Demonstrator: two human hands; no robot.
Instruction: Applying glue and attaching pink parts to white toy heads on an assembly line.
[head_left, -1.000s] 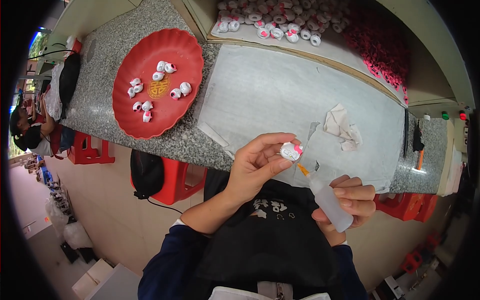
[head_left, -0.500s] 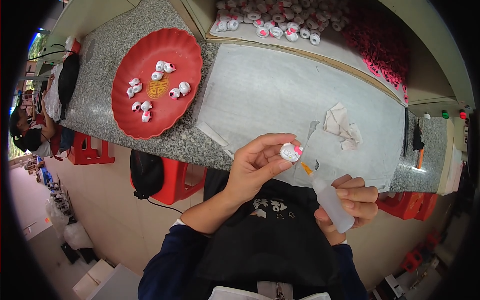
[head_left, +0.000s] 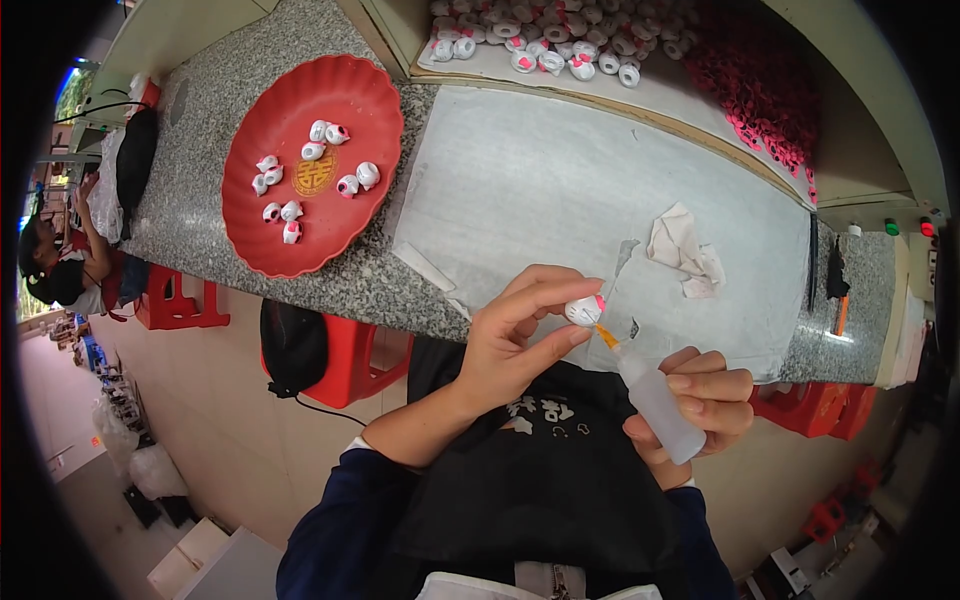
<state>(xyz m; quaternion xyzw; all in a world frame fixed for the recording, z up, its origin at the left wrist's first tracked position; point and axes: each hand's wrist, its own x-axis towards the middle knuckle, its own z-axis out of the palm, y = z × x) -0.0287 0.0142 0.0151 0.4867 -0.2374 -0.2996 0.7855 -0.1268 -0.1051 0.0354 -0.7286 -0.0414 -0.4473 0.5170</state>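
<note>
Between the thumb and fingers of my left hand (head_left: 515, 335) is a small white figurine head (head_left: 582, 311) with a pink bow at its right side. My right hand (head_left: 705, 405) grips a translucent squeeze bottle (head_left: 660, 405), tilted up to the left. The bottle's orange nozzle tip (head_left: 606, 337) meets or nearly meets the lower right of the head; contact is too fine to tell. Both hands are over the near edge of a white work sheet (head_left: 520, 180). On the left, a red scalloped plate (head_left: 250, 130) holds several similar white and pink heads (head_left: 291, 211).
A crumpled cloth (head_left: 683, 250) lies on the sheet. Along the back, a shelf carries many white heads (head_left: 550, 62) and a heap of small pink pieces (head_left: 760, 110). Red stools (head_left: 345, 365) stand under the granite counter (head_left: 190, 200). Another person (head_left: 65, 250) sits far left.
My left hand has turned the figurine head, so its bow sits further right and its face shows less. The bottle has shifted slightly left, bringing its nozzle to the head.
</note>
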